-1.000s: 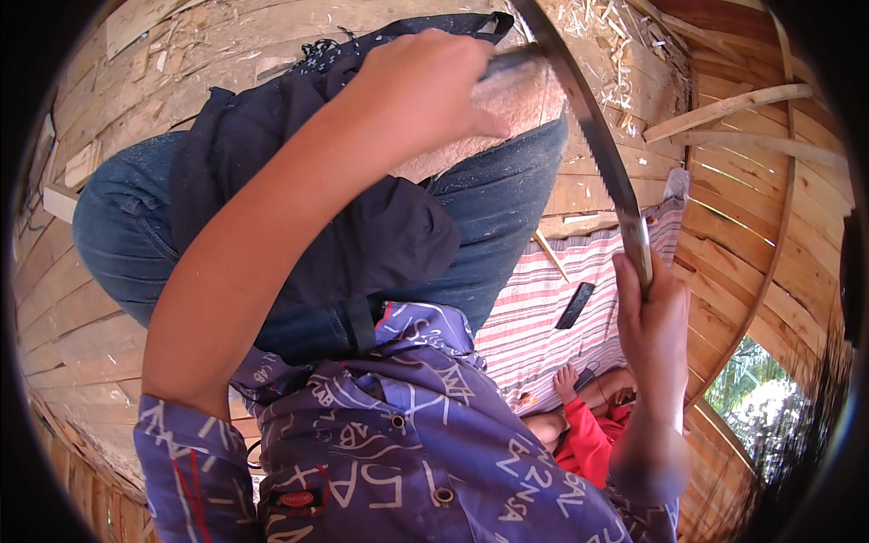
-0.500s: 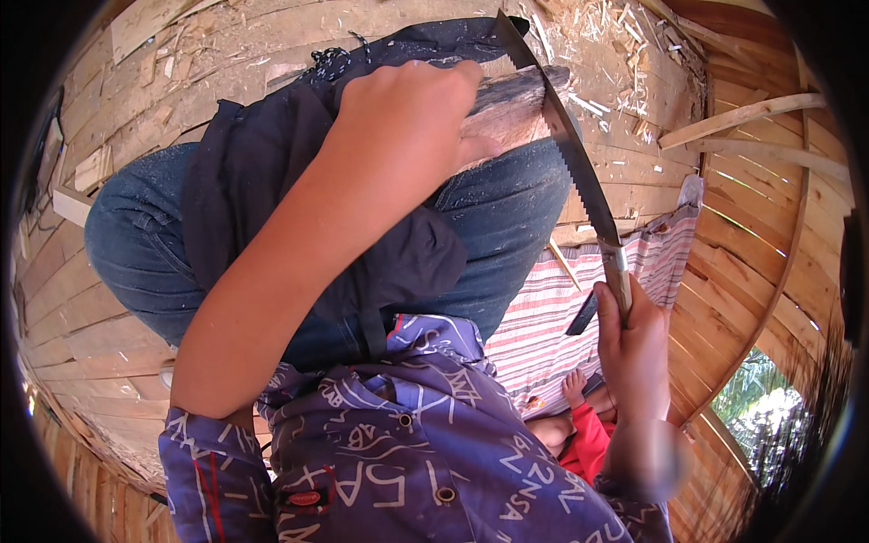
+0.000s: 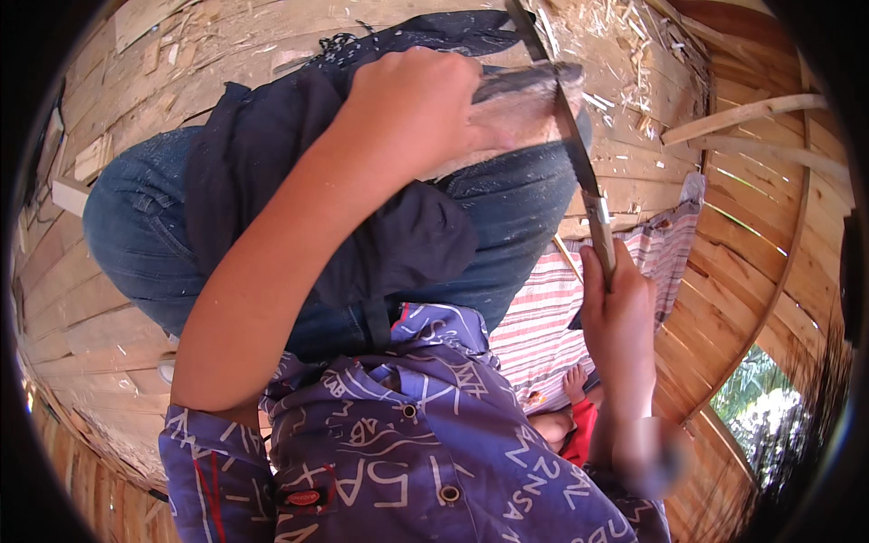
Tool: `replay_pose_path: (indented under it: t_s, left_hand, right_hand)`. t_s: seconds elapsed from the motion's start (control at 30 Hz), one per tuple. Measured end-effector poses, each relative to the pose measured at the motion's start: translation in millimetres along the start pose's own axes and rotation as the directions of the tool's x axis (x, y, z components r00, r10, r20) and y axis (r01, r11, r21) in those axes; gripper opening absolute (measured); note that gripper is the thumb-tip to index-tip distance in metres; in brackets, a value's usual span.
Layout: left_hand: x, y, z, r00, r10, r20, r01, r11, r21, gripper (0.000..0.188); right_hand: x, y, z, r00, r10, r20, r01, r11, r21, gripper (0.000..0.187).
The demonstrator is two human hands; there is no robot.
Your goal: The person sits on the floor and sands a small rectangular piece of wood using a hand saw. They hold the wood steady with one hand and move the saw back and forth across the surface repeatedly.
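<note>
My left hand (image 3: pixel 425 100) is closed on a rough piece of wood (image 3: pixel 520 116) with a dark, bark-like upper edge, which rests across my jeans-covered leg (image 3: pixel 516 185). In my right hand (image 3: pixel 620 294) is the wooden handle of a handsaw (image 3: pixel 576 145). The saw's long, dark toothed blade stands across the right end of the wood and touches it. A dark cloth (image 3: pixel 262 172) lies over my lap, below my left forearm.
Wood shavings (image 3: pixel 634 72) and offcuts litter the plank floor (image 3: pixel 90 317). A striped red and white cloth (image 3: pixel 543 326) lies at my right. On it, close by my right forearm, is a small child in red (image 3: pixel 579 430). Curved timbers (image 3: pixel 742 118) lean at the right wall.
My right hand has pushed the saw forward, away from me and slightly left, so its handle is nearer the wood. My left hand still holds the wood, almost unmoved.
</note>
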State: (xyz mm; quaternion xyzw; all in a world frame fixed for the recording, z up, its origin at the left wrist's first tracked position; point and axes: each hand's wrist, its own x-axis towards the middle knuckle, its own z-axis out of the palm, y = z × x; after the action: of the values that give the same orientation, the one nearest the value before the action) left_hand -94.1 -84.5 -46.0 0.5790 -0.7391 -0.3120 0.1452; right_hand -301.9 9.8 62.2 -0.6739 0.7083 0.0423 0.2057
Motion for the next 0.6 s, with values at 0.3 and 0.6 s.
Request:
replay_pose_path:
  t_s: [0.3,0.6]
  left_hand:
    - [20.3,-18.3,7.9,0.992,-0.022,-0.122,0.018,0.999,-0.027,0.079]
    - [-1.7,40.2,18.4,0.969,-0.008,-0.249,0.022,0.998,0.054,0.098]
  right_hand:
    - [28.8,-1.6,28.1,0.996,-0.044,-0.075,0.051,0.994,0.097,0.016]
    - [32.4,9.4,-1.8,0.995,-0.018,-0.098,0.029,0.993,0.111,0.009]
